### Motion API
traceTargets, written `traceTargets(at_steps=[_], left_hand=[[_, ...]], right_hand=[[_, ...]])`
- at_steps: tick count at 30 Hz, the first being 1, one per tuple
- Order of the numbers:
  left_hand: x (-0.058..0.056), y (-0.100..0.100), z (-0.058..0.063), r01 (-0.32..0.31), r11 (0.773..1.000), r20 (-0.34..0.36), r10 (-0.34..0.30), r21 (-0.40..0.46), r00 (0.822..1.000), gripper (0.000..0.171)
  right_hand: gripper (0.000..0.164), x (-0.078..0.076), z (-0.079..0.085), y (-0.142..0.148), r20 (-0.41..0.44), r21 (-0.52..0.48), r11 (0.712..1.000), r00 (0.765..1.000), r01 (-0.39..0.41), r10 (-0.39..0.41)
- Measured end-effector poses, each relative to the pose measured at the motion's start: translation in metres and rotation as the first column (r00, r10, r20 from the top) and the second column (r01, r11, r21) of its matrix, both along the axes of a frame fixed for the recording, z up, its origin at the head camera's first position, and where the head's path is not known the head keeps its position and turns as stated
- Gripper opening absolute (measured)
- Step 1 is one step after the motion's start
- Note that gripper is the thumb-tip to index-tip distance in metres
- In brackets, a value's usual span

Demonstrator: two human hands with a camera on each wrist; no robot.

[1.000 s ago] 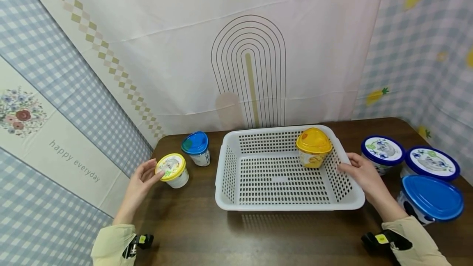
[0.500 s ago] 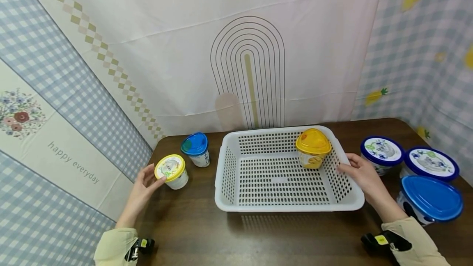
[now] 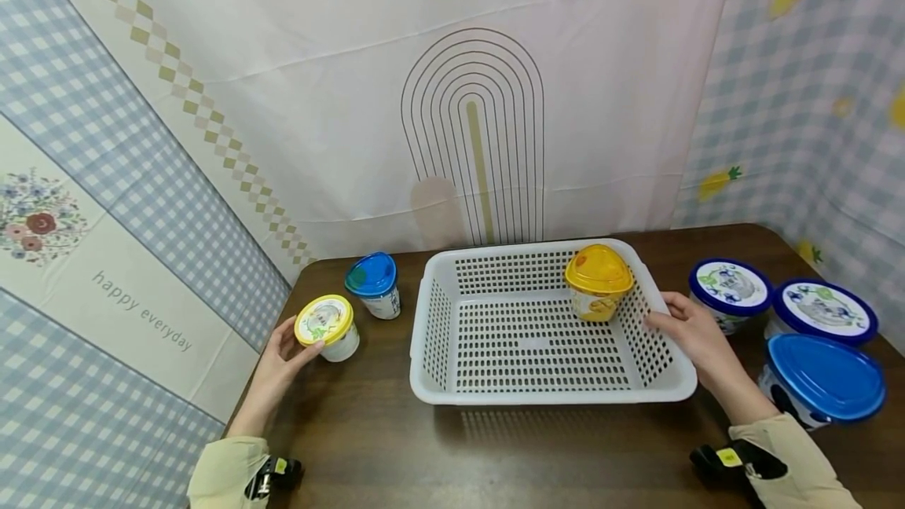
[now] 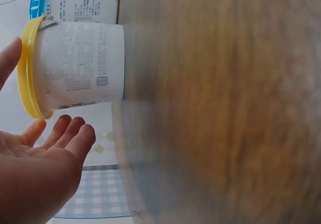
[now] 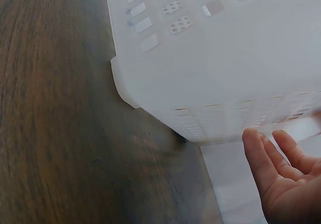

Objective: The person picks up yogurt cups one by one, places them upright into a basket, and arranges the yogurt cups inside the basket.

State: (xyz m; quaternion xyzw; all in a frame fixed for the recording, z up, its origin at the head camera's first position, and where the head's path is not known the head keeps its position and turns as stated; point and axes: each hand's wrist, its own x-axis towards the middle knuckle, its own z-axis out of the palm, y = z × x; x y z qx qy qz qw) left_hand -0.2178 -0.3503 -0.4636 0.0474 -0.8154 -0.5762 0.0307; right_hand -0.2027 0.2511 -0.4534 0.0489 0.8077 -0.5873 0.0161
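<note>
Small tub: a white round tub with a flat yellow lid point(image 3: 327, 324) stands upright on the dark brown wooden worktop point(image 3: 353, 446), at the left.
Left grip: the left hand point(image 3: 276, 371) is loosely spread, with the thumb at the edge of the lid and the forefinger at its rim; the other fingers are apart from the tub, so it is not enclosed.
Touch at the lid: this rim stands out past the wall, and so is probably the easiest part to catch.
Basket: a white rectangular basket of perforated plastic point(image 3: 551, 397) lies in the middle, I suppose because both hands reach it there.
Right grip: the right hand point(image 3: 701, 340) pinches its right rim lightly, thumb inside, fingers outside, probably against sliding.
Inside it: a rounded-triangular tub with a yellow-orange lid point(image 3: 599, 281) stands near the right wall.
Behind the small tub: a rounded-triangular tub with a blue lid point(image 3: 372, 281).
Beyond the right hand: two round tubs with dark blue lids point(image 3: 730, 289) and a larger tub with a bright blue lid point(image 3: 826, 375), grouped closely, perhaps to leave the basket its room.
</note>
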Motion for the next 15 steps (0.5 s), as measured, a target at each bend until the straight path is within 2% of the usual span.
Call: traceTargets(at_steps=[6,15], left_hand=[[-0.0038,0.0,-0.0026,0.021,0.999,0.025,-0.022,0.039,0.999,0.092],[-0.0072,0.0006,-0.0069,0.036,0.997,0.011,-0.037,0.072,0.999,0.093]], right_hand=[[0.056,0.0006,0.0011,0.0001,-0.007,-0.004,1.0,1.0,-0.002,0.001],[0.057,0.0005,0.0005,-0.0009,0.004,-0.001,1.0,1.0,0.007,-0.007]])
